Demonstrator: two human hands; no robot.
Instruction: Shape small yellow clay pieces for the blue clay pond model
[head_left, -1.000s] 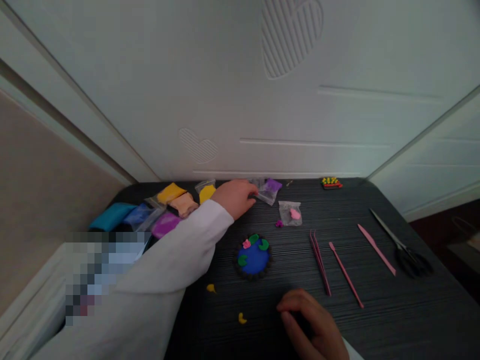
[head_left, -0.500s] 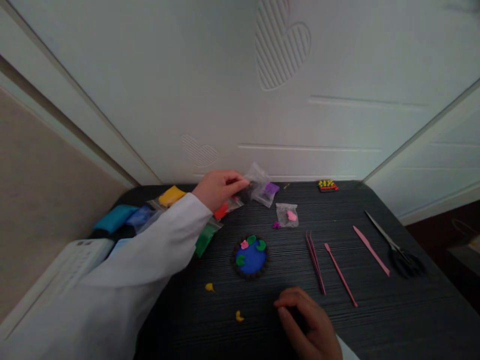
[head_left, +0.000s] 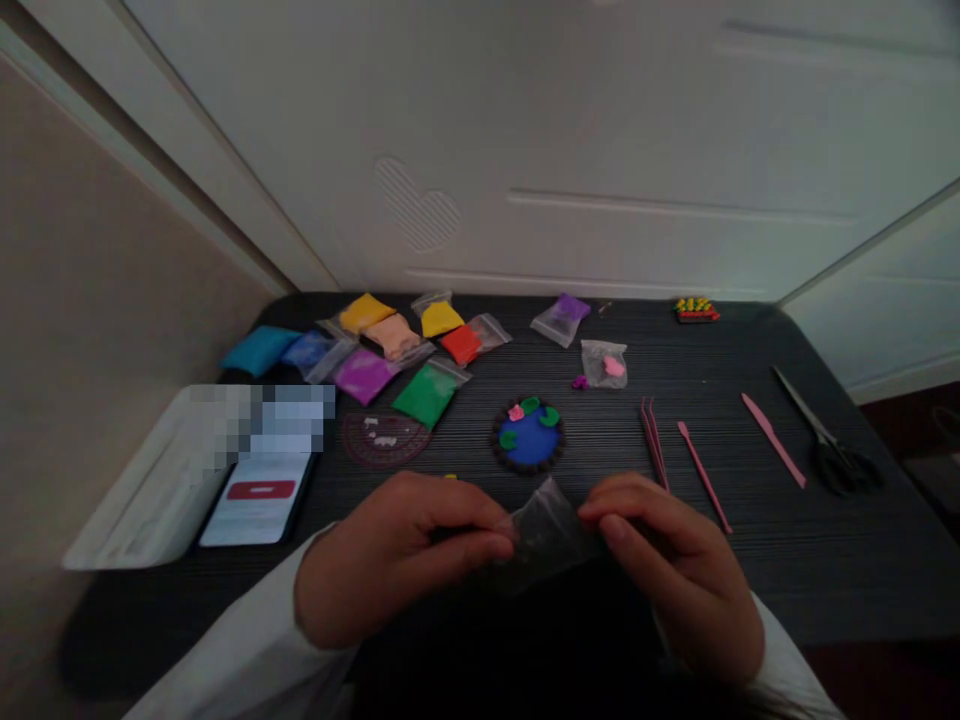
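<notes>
Close in front of me, my left hand pinches a small clear zip bag by its left side. At the bag's right edge, the thumb and fingers of my right hand are pinched together. What the bag holds is too dark to make out. Just beyond it lies a round clay pond with a blue centre, a dark beaded rim, green leaves and a pink flower. A bit of yellow clay peeks out behind my left hand.
Bags of coloured clay, among them a green bag and a purple bag, lie toward the back. Pink tweezers, pink modelling tools and scissors lie right. A phone and a protractor are left.
My left hand has come back from the far side of the table with the dark-looking zip bag. My right hand has moved to the bag's other edge. The view has shifted.
</notes>
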